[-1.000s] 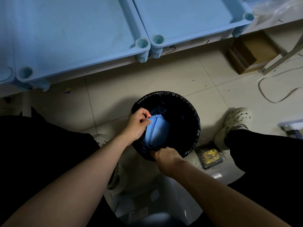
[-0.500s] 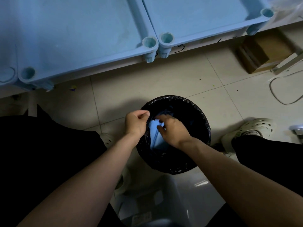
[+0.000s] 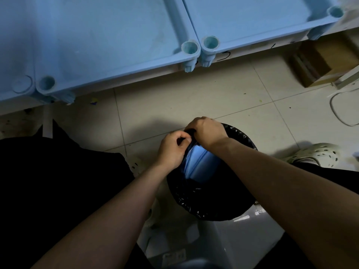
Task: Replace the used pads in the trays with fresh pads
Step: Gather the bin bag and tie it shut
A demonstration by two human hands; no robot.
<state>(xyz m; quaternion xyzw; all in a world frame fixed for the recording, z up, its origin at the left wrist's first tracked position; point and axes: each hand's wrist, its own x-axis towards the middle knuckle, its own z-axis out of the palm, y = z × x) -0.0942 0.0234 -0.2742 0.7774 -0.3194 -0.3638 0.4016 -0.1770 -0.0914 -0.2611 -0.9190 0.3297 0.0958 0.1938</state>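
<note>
The left hand (image 3: pixel 172 150) and right hand (image 3: pixel 206 131) each pinch, it seems, the black liner (image 3: pixel 194 200) at its rim. Just beneath them the used pad (image 3: pixel 202 166) sits binned. Disposal is nearly done. Next, release and fetch a fresh pad for the bare trays (image 3: pixel 97 45) beyond.

One head-worn wide-angle camera looks steeply down and forward, close above the bin (image 3: pixel 213 200), trays (image 3: pixel 252 20) along the top
</note>
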